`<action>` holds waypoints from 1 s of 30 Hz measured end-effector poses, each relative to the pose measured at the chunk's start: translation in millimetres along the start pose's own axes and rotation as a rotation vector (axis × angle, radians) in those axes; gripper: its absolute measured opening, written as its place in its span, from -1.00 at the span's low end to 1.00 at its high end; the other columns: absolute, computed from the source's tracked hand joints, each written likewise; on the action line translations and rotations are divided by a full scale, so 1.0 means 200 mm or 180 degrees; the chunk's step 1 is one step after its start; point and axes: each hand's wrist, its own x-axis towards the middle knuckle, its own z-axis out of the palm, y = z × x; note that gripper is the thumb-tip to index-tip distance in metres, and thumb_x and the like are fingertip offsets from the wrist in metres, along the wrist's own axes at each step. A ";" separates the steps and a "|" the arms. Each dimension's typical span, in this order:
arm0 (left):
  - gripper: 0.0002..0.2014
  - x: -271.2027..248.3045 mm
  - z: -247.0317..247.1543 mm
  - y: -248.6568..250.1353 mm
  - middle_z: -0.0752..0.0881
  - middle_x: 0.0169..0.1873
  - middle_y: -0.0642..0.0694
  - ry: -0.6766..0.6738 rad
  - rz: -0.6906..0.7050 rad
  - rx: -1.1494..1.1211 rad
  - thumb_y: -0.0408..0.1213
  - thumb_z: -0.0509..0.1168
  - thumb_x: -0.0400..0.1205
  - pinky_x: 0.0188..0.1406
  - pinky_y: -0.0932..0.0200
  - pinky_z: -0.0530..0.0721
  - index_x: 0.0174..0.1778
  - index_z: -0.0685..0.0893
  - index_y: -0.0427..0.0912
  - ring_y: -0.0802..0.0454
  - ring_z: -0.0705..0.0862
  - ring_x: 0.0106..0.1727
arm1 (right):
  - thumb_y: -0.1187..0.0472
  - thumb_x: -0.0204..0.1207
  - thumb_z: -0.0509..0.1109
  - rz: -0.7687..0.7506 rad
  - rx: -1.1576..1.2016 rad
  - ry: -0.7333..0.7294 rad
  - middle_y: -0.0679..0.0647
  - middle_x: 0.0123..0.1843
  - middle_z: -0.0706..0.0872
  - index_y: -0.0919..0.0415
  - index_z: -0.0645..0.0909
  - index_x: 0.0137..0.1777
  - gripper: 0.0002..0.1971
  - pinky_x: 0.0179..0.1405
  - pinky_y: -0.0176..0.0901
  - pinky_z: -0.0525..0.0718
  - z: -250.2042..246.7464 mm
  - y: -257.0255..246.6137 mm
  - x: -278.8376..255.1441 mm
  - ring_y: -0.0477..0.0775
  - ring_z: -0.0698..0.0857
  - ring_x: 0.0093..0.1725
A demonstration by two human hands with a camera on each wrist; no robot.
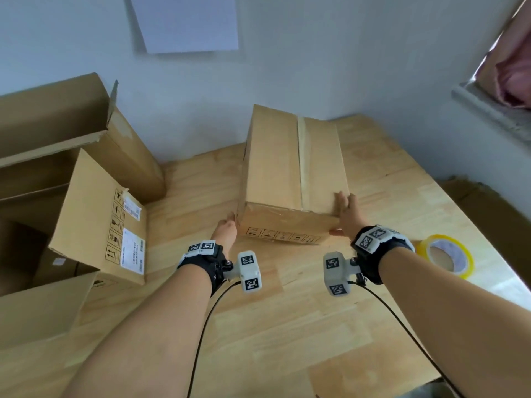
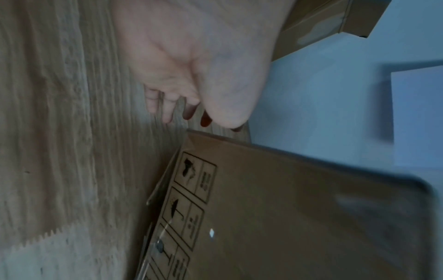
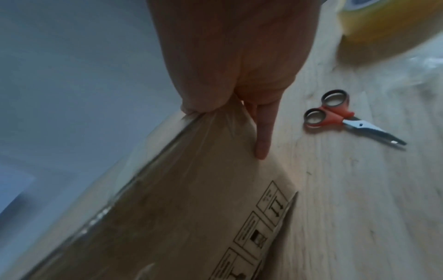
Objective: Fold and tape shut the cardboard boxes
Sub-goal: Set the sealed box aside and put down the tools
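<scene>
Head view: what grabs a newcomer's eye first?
The taped cardboard box at mid-table, with the left hand and right hand flanking its near end. Next the yellow tape roll at the right edge, and open cartons stacked on the left.

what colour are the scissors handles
Orange-red with dark grey finger loops on the scissors; clearest in the right wrist view.
</scene>
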 end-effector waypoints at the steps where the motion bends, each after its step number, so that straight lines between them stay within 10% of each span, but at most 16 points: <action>1: -0.30 -0.04 0.01 0.03 0.45 0.50 -0.22 -0.0069 -0.0011 -0.0048 0.29 -0.14 0.67 0.44 -0.20 0.44 0.55 0.31 -0.15 -0.22 0.51 0.42 | 0.28 0.68 0.15 0.0110 0.0138 0.0077 0.19 0.50 0.33 0.19 0.19 0.53 -0.56 0.09 0.34 0.68 -0.04 0.02 0.01 0.42 0.48 0.38; 4: -0.29 -0.11 0.05 0.08 0.51 0.45 -0.21 -0.0450 -0.0056 -0.0334 0.27 -0.06 0.66 0.24 -0.04 0.59 0.55 0.32 -0.23 -0.12 0.62 0.29 | 0.12 0.73 0.06 0.0417 0.0290 0.0347 0.27 0.26 0.54 0.29 0.35 0.41 -0.65 -0.19 0.14 0.78 -0.15 0.07 0.02 0.41 0.60 0.25; 9: -0.34 -0.21 0.13 0.21 0.65 0.26 -0.31 -0.1020 0.0019 -0.0846 0.27 -0.10 0.67 0.27 -0.09 0.58 0.34 0.45 -0.26 -0.16 0.70 0.18 | 0.14 0.72 0.06 -0.0176 -0.0861 0.0530 0.28 0.47 0.37 0.25 0.32 0.50 -0.60 0.40 0.16 0.45 -0.24 0.09 0.00 0.34 0.47 0.38; 13: -0.59 -0.31 0.18 0.36 0.70 -0.02 -0.19 -0.1271 0.0152 -0.0556 0.13 -0.02 0.73 -0.12 0.09 0.64 -0.03 0.58 -0.10 -0.04 0.65 -0.09 | -0.17 0.69 -0.10 -0.0288 0.0044 -0.0061 0.14 -0.11 0.58 0.16 0.51 0.00 -0.53 0.02 0.09 0.60 -0.22 -0.07 -0.10 0.19 0.59 -0.02; 17: -0.47 -0.41 0.19 0.46 0.72 0.06 -0.21 -0.1673 0.0169 -0.0242 0.22 -0.09 0.70 -0.45 0.20 0.63 0.25 0.59 -0.07 -0.07 0.70 -0.07 | -0.53 0.45 -0.20 0.0132 0.0803 -0.0591 0.23 0.34 0.57 0.14 0.37 0.50 -0.10 0.26 0.20 0.56 -0.27 -0.13 -0.20 0.31 0.57 0.31; 24: -0.45 -0.47 0.08 0.43 0.75 0.10 -0.20 -0.1087 0.0407 -0.0815 0.22 0.26 0.58 -0.19 0.01 0.63 0.32 0.59 -0.11 -0.12 0.67 0.16 | -0.08 0.63 0.24 -0.0030 0.1063 -0.0729 0.17 0.16 0.68 0.28 0.49 0.27 -0.56 0.18 0.07 0.68 -0.18 -0.12 -0.28 0.20 0.69 0.14; 30: -0.34 -0.51 -0.17 0.47 0.57 0.14 -0.05 0.0283 0.1428 -0.1591 -0.53 0.42 0.51 -0.11 0.04 0.76 0.40 0.36 0.11 -0.04 0.69 0.08 | 0.19 0.71 0.16 -0.0028 0.0933 -0.0919 0.20 0.18 0.55 0.31 0.46 0.31 -0.73 0.11 0.04 0.65 0.02 -0.16 -0.32 0.18 0.60 0.12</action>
